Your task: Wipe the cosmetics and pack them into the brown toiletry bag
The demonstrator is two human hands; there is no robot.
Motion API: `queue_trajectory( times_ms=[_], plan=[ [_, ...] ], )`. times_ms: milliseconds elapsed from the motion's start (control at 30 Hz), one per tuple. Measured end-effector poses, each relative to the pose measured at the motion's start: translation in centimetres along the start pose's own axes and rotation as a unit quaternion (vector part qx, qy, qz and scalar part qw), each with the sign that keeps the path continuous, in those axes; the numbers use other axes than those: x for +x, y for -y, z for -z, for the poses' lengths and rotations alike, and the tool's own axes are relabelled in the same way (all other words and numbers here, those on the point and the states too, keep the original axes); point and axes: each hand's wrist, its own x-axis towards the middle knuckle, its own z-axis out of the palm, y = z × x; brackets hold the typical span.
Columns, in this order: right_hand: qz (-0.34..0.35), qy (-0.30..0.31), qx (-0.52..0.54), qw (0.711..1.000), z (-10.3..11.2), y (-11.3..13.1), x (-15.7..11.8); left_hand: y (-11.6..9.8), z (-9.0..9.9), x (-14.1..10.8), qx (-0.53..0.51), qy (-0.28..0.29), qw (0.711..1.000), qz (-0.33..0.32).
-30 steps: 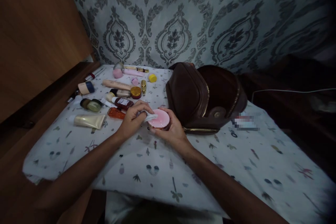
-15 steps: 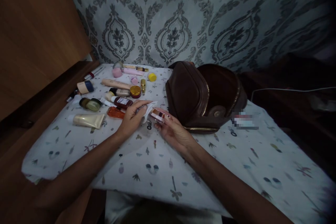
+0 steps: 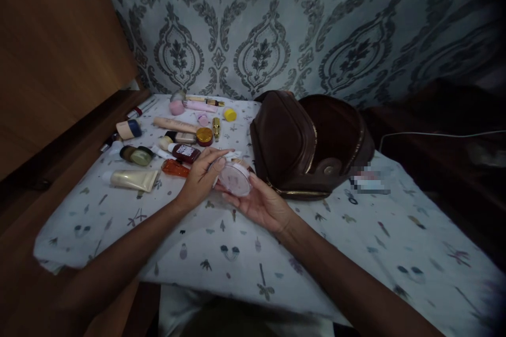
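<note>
My right hand [image 3: 263, 202] holds a round, pale makeup compact [image 3: 236, 179] by its right edge, with the fingers underneath. Its flat whitish face is turned towards me. My left hand [image 3: 201, 176] is closed on a crumpled white wipe [image 3: 233, 155], most of it hidden behind the compact, and the left thumb lies at the compact's upper left edge. Just left of this hand are an orange translucent item [image 3: 174, 168] and a dark red bottle [image 3: 185, 152] with a white label. Both hands are above the patterned cloth [image 3: 221, 258].
A brown leather bag [image 3: 284, 137] stands unzipped behind my right hand. On the left lie a cream tube [image 3: 134, 180], a beige tube [image 3: 174, 125], a gold-lidded jar [image 3: 204, 136], a yellow cap [image 3: 230, 114] and several other cosmetics. A wooden cabinet [image 3: 59, 63] borders the table.
The compact has been turned: its coloured pans showed before, and now its round pale face does. The wipe has become mostly hidden behind it. The bag and cosmetics stay in place.
</note>
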Motion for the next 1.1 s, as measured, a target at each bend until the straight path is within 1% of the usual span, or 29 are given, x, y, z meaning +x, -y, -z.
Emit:
queue_trajectory(
  times_ms=[67,167,267,367,533,667,833,933,1100],
  plan=[
    [-0.002,-0.007,-0.016,1.0,0.0,-0.1,0.0,-0.1,-0.1,0.0,0.005,-0.002,1.0,0.001],
    [0.019,-0.036,-0.05,0.998,0.0,-0.1,0.1,-0.2,-0.1,0.0,0.009,-0.004,1.0,0.002],
    [0.019,-0.054,-0.054,0.997,-0.1,-0.1,0.2,-0.3,-0.2,0.0,0.008,-0.003,1.0,0.004],
    [0.008,-0.052,-0.04,0.998,-0.2,0.0,0.2,-0.2,-0.3,-0.1,0.006,0.0,1.0,0.005],
    [0.008,-0.045,-0.06,0.997,-0.4,0.1,0.2,-0.3,-0.2,-0.1,-0.015,0.003,1.0,0.016],
    [-0.004,-0.042,-0.02,0.999,-0.6,0.1,0.2,-0.3,0.0,0.0,-0.037,0.014,0.999,0.03],
    [-0.018,-0.066,0.047,0.997,-1.0,0.3,0.2,-0.3,0.3,0.1,-0.013,0.023,1.0,0.014],
    [-0.019,-0.082,0.05,0.995,-1.0,0.3,0.1,-0.3,0.5,0.1,0.011,0.032,0.999,-0.006],
    [-0.015,-0.066,0.028,0.997,-0.2,-0.3,0.2,-0.4,0.6,0.2,0.037,0.041,0.998,-0.034]
  ],
)
